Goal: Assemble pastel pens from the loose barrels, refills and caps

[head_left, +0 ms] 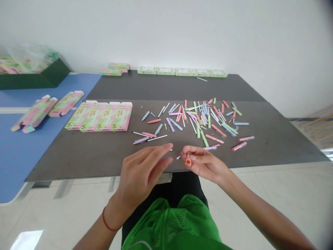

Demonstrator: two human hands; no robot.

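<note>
My right hand (201, 161) is closed around a coral-red pen barrel (188, 162), whose hollow round end points toward me. To its left, my left hand (143, 168) hovers over the table's front edge, thumb and fingers apart, with nothing visible between them. A small purple pen part (178, 157) lies between the two hands. Just beyond the left hand are a purple barrel piece (141, 140), a red one (149, 134) and white refills (157, 138). Past the right hand lies a wide scatter of pastel pen parts, among them a green barrel (204, 139) and a red barrel (214, 139).
Several pastel cartons (121, 117) stand in a row at the left of the dark table (104, 152). Green-white boxes (166, 71) line the back edge. Flattened cartons (36, 111) lie on the blue table (15, 152), beside a dark green bin (56, 73).
</note>
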